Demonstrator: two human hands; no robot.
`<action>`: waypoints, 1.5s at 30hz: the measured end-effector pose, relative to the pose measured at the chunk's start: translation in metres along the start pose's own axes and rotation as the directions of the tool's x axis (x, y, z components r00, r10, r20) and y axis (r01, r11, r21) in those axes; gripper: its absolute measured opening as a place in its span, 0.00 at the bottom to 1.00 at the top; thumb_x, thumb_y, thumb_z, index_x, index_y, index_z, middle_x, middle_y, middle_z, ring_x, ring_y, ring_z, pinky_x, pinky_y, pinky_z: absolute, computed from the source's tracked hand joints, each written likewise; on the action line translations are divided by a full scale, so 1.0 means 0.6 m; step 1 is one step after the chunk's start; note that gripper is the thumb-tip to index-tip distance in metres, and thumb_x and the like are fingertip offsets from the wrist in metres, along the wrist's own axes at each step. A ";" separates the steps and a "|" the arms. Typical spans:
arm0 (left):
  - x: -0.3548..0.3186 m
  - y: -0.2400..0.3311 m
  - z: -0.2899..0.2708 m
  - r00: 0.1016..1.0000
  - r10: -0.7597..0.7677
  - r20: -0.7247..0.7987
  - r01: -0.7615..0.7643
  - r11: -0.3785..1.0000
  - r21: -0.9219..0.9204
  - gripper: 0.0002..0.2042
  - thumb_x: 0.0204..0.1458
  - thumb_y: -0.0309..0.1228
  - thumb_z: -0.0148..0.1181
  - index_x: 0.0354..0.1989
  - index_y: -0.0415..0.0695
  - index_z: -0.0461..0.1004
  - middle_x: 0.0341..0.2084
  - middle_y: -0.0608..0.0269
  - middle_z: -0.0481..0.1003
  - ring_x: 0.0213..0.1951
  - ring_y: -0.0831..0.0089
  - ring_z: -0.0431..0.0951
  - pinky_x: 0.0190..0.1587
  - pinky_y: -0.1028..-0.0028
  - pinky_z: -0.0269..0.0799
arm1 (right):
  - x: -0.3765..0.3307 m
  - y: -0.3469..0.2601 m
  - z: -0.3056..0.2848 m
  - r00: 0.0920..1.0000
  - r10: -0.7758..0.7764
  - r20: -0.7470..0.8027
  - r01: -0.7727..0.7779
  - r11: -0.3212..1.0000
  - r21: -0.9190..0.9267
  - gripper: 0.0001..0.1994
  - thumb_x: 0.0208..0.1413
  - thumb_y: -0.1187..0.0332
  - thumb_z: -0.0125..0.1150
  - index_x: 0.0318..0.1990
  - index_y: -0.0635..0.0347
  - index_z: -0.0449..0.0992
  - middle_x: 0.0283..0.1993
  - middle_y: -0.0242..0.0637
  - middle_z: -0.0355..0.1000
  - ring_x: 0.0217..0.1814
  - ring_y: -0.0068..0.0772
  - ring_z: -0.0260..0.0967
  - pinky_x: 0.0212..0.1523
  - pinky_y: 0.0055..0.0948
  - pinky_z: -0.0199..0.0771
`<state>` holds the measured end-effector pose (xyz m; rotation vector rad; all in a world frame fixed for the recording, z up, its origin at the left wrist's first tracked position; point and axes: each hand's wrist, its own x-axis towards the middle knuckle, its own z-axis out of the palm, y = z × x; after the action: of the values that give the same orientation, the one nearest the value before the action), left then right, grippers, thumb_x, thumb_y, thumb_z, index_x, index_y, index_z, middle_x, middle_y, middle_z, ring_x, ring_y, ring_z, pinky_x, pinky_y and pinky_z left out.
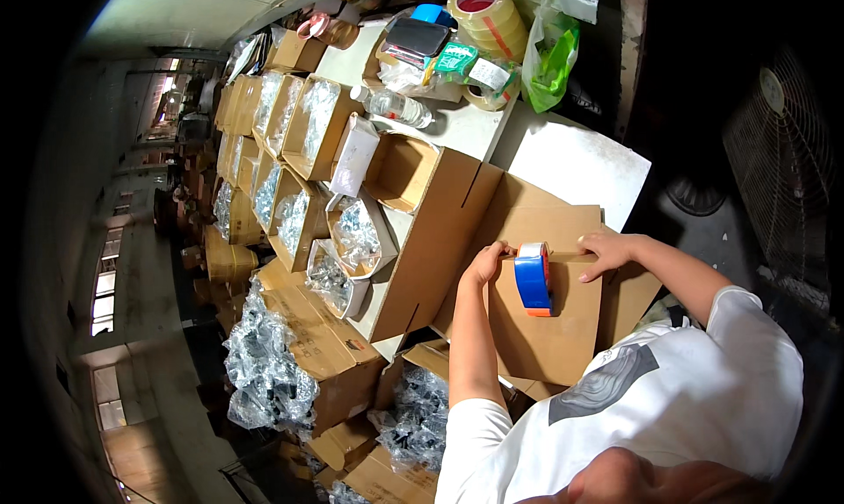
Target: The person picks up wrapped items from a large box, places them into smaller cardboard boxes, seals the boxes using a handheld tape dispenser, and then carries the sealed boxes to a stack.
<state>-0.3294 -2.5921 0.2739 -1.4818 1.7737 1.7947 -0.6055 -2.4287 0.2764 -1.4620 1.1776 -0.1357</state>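
Note:
In front of me is a brown cardboard box (549,350), its flaps spread. On its near panel lies a tape dispenser (532,280) with a blue body, an orange end and a roll of tape. My left hand (485,264) is closed on the box's left edge, just beside the dispenser; its fingertips are partly hidden. To the right of the dispenser, my right hand (608,253) rests on the top right of the panel, fingers apart and thumb stretched down along the cardboard. Neither hand visibly grips the dispenser.
Left of the box, a white table (453,122) bears an open carton (400,174), a plastic bottle (397,108) and stacked tape rolls (488,21). Several cartons of plastic-wrapped parts (272,363) crowd the left. A caged fan (782,126) stands at the right.

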 end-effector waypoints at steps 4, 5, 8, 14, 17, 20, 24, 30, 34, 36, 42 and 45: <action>0.014 0.002 -0.007 0.981 -0.194 -0.012 0.194 0.968 0.158 0.31 0.54 0.58 0.34 0.38 0.46 0.79 0.35 0.55 0.76 0.40 0.66 0.72 0.50 0.68 0.60 | 0.019 0.010 -0.006 0.996 -0.094 -0.003 0.092 0.960 0.264 0.42 0.43 0.36 0.56 0.57 0.63 0.60 0.55 0.54 0.62 0.59 0.48 0.60 0.58 0.36 0.59; 0.017 0.002 -0.009 0.960 -0.277 -0.035 0.277 0.933 0.227 0.32 0.53 0.61 0.33 0.38 0.48 0.79 0.36 0.55 0.76 0.42 0.65 0.72 0.51 0.68 0.60 | 0.025 0.011 -0.008 0.997 -0.062 -0.050 0.069 0.985 0.161 0.42 0.44 0.36 0.55 0.58 0.63 0.60 0.56 0.54 0.61 0.59 0.49 0.59 0.58 0.36 0.59; 0.014 -0.048 -0.010 0.981 -0.031 -0.193 0.055 0.991 0.119 0.32 0.55 0.58 0.38 0.30 0.39 0.78 0.31 0.58 0.75 0.35 0.71 0.70 0.43 0.71 0.64 | 0.057 0.017 -0.013 0.912 0.118 -0.394 -0.086 0.991 0.098 0.39 0.48 0.39 0.53 0.59 0.62 0.59 0.56 0.55 0.61 0.60 0.50 0.58 0.60 0.37 0.57; -0.023 -0.023 0.028 0.692 0.405 -0.598 -0.195 0.902 0.385 0.24 0.54 0.48 0.47 0.52 0.44 0.68 0.46 0.50 0.72 0.50 0.55 0.69 0.53 0.62 0.61 | -0.004 -0.028 0.006 0.797 0.178 -0.577 0.034 0.941 0.337 0.25 0.55 0.49 0.50 0.53 0.58 0.68 0.38 0.51 0.73 0.42 0.43 0.71 0.45 0.35 0.68; -0.062 0.048 0.062 0.607 0.650 -0.457 -0.291 0.717 0.633 0.10 0.51 0.33 0.52 0.28 0.40 0.75 0.34 0.53 0.75 0.43 0.55 0.72 0.52 0.61 0.61 | -0.042 -0.021 0.046 0.886 -0.061 -0.461 0.148 0.977 0.155 0.19 0.58 0.55 0.48 0.47 0.61 0.70 0.31 0.44 0.72 0.34 0.35 0.72 0.37 0.31 0.71; -0.101 0.050 0.121 0.673 0.661 -0.332 -0.309 0.660 0.685 0.10 0.52 0.34 0.53 0.25 0.42 0.76 0.30 0.59 0.76 0.42 0.64 0.73 0.56 0.57 0.54 | -0.048 -0.030 0.025 0.969 0.083 -0.233 0.074 0.802 0.593 0.17 0.59 0.58 0.47 0.47 0.61 0.70 0.32 0.40 0.72 0.35 0.36 0.72 0.38 0.30 0.72; -0.123 0.051 0.169 0.701 0.656 -0.278 -0.368 0.668 0.647 0.08 0.52 0.34 0.52 0.29 0.45 0.76 0.31 0.62 0.76 0.44 0.66 0.73 0.60 0.51 0.42 | -0.002 -0.084 -0.020 0.623 -0.507 -0.595 0.599 0.799 -0.054 0.17 0.54 0.56 0.55 0.42 0.60 0.71 0.32 0.40 0.73 0.34 0.41 0.72 0.37 0.32 0.72; -0.118 0.041 0.159 0.751 0.614 -0.243 -0.395 0.713 0.579 0.11 0.54 0.36 0.49 0.31 0.45 0.77 0.31 0.61 0.76 0.43 0.67 0.72 0.61 0.51 0.41 | 0.039 -0.170 -0.025 0.821 -0.551 0.147 0.569 0.807 -0.155 0.21 0.47 0.49 0.60 0.34 0.61 0.75 0.29 0.43 0.74 0.31 0.42 0.71 0.35 0.36 0.69; -0.124 0.044 0.159 0.783 0.565 -0.259 -0.387 0.769 0.509 0.13 0.56 0.37 0.46 0.30 0.44 0.76 0.30 0.61 0.76 0.43 0.65 0.72 0.62 0.51 0.39 | 0.047 -0.153 -0.153 0.886 -0.437 0.155 0.458 0.875 -0.158 0.22 0.40 0.49 0.63 0.24 0.64 0.75 0.19 0.41 0.70 0.20 0.31 0.66 0.24 0.31 0.67; -0.124 0.042 0.157 0.811 0.533 -0.241 -0.360 0.779 0.514 0.14 0.57 0.37 0.44 0.30 0.45 0.76 0.29 0.62 0.76 0.43 0.65 0.72 0.62 0.50 0.38 | 0.041 -0.146 -0.241 0.915 -0.396 0.070 0.398 0.865 -0.306 0.21 0.38 0.50 0.63 0.19 0.63 0.73 0.19 0.43 0.69 0.19 0.38 0.67 0.23 0.34 0.66; -0.139 0.061 0.173 0.765 0.563 -0.314 -0.379 0.787 0.487 0.14 0.56 0.41 0.45 0.36 0.46 0.76 0.36 0.63 0.75 0.46 0.66 0.70 0.62 0.46 0.35 | 0.067 -0.119 -0.225 0.953 -0.282 0.108 0.277 0.674 -0.685 0.22 0.36 0.44 0.59 0.21 0.55 0.76 0.21 0.37 0.72 0.27 0.39 0.69 0.44 0.36 0.57; -0.169 0.099 0.198 0.852 0.506 -0.136 -0.258 0.630 0.733 0.16 0.56 0.45 0.46 0.41 0.49 0.75 0.42 0.65 0.73 0.48 0.66 0.68 0.61 0.40 0.33 | 0.075 -0.129 -0.146 0.973 -0.219 0.070 0.195 0.629 -0.753 0.20 0.37 0.44 0.59 0.22 0.52 0.78 0.22 0.36 0.73 0.28 0.37 0.71 0.44 0.34 0.56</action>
<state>-0.3832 -2.4584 0.3588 -1.1520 2.7026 0.7775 -0.5985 -2.5358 0.3407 -2.3555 1.1307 0.2197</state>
